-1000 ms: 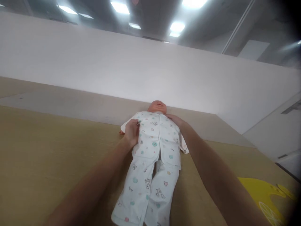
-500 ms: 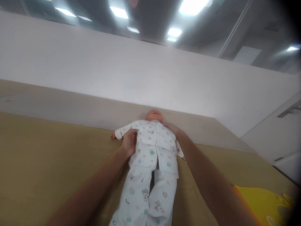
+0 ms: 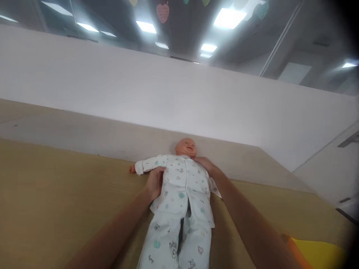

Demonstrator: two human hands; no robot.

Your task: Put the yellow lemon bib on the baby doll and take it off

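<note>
A baby doll (image 3: 186, 147) lies on its back on the tan surface, dressed in a white patterned top (image 3: 179, 186) and matching trousers (image 3: 165, 239). My left hand (image 3: 155, 182) is at the side of the doll's chest, under its outstretched sleeve, its thumb on the cloth and its other fingers hidden. Near the doll's neck and shoulder lies my right hand (image 3: 205, 165), touching the top's collar area; its fingertips are hard to make out. The sleeve (image 3: 214, 188) on that side points down and is partly behind my wrist.
The tan surface (image 3: 56, 194) meets a pale ledge and a white wall (image 3: 140, 89). Above the wall is glass with ceiling lights and hanging heart shapes (image 3: 162, 13). A yellow and orange item (image 3: 314, 252) lies at the lower right, partly behind my forearm.
The view has tilted up a little, so the doll sits lower and more of its head shows. Both hands stay at the doll's upper body, and its sleeve at the left is stretched straighter.
</note>
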